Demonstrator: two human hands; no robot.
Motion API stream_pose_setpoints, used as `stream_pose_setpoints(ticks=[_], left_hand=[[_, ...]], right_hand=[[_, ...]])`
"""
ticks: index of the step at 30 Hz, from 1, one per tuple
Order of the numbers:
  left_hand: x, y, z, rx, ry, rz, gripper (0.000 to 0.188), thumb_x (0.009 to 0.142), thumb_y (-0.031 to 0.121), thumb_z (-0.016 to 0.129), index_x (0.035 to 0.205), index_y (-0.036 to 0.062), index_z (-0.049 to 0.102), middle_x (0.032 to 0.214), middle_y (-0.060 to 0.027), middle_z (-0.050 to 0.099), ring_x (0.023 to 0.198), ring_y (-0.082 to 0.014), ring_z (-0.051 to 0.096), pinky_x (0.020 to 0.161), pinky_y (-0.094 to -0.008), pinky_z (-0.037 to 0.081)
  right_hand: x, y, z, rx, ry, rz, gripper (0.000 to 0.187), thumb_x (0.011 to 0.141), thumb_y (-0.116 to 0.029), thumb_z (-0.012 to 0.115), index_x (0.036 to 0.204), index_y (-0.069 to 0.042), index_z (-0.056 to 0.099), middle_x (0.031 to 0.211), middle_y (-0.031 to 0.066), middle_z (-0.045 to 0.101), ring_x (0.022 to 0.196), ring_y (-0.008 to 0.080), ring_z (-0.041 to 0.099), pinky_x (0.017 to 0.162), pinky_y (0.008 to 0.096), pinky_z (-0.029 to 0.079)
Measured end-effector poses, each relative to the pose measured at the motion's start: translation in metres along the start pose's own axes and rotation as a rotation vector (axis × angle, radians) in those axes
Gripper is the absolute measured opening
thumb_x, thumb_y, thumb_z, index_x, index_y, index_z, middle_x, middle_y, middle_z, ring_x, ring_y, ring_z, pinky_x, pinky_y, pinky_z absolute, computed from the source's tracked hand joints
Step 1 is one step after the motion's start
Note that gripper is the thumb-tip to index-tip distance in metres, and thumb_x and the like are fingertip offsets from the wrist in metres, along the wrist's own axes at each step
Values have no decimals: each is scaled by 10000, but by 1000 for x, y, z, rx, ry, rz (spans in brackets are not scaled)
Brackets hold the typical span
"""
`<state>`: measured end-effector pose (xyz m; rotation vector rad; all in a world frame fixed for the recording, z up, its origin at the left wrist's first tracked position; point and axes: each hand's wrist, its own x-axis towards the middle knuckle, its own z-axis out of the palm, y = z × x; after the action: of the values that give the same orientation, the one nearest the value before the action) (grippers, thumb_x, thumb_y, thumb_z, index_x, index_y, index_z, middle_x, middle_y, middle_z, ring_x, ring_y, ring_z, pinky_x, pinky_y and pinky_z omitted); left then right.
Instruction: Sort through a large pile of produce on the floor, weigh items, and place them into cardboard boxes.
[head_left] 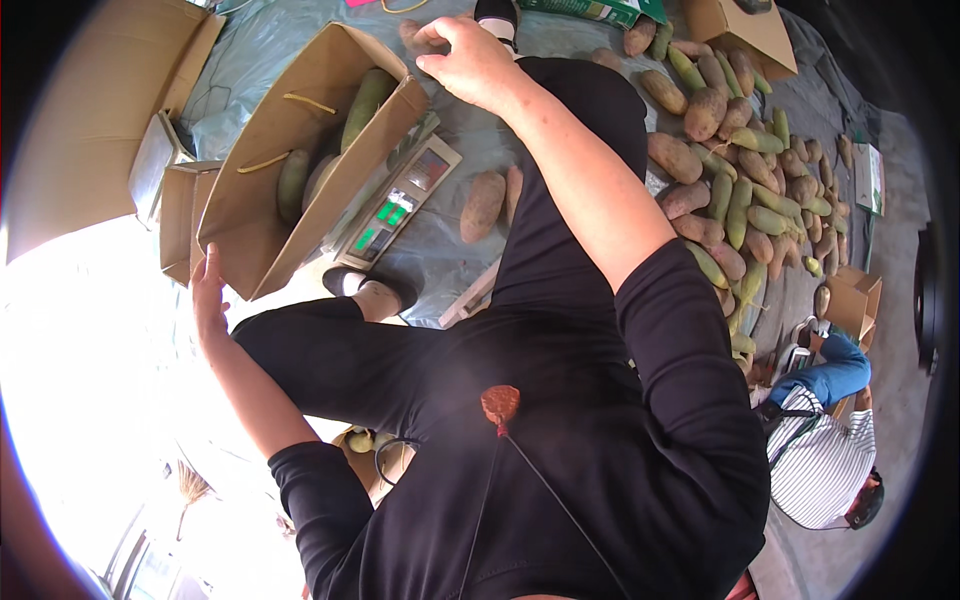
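My left hand [208, 298] holds the lower corner of an open cardboard carton [330, 215] with yellow rope handles; some of its fingers are hidden. Inside that carton lie a long green vegetable [368, 108] and a second, darker green one [292, 186]. A digital scale [405, 205] with lit green displays shows beside and partly behind the carton. Past the carton's far end, my right hand [475, 62] is closed with its fingertips on a brown tuber [411, 36], which they partly cover.
A large pile of brown tubers and green vegetables [740, 190] spreads to the right. Another brown tuber [483, 207] lies by the scale on the plastic sheet [455, 285]. Cardboard boxes [105, 110] stand at left. A person in a striped shirt [815, 455] is at lower right.
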<state>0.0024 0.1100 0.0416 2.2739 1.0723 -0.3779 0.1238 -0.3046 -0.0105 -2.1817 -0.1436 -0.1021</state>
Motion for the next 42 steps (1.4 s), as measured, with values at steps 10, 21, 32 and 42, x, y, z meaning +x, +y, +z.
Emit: stream_pose_setpoints(ticks=[10, 21, 32, 42], left_hand=[[1, 14, 2, 203, -121, 117, 505, 791, 421, 644, 973, -50, 645, 821, -115, 657, 722, -200, 631, 620, -335, 504], [61, -39, -2, 557, -220, 284, 336, 859, 313, 476, 732, 99, 703, 682, -47, 679, 638, -177, 660, 672, -335, 527], [29, -237, -51, 100, 175, 463, 139, 839, 146, 538, 871, 26, 599, 779, -129, 623, 706, -290, 598, 656, -376, 474], [-182, -346, -33, -562, 383, 169, 361, 881, 248, 509, 1127, -14, 538, 1032, -129, 593, 935, -231, 546, 826, -368, 431]], right_hand=[[57, -30, 14, -553, -329, -98, 564, 737, -587, 591, 874, -46, 670, 881, 190, 661, 852, 366, 636, 735, 478, 485], [104, -58, 51, -744, -607, -27, 420, 763, -392, 583, 937, -17, 661, 949, 247, 626, 943, 385, 595, 803, 444, 452], [51, -214, 155, -784, -665, -402, 338, 684, -266, 548, 884, -24, 672, 935, 231, 637, 909, 366, 616, 785, 437, 483], [-169, -222, 333, -487, -1008, -449, 233, 670, -141, 633, 859, -20, 697, 900, 162, 673, 844, 261, 652, 713, 429, 533]])
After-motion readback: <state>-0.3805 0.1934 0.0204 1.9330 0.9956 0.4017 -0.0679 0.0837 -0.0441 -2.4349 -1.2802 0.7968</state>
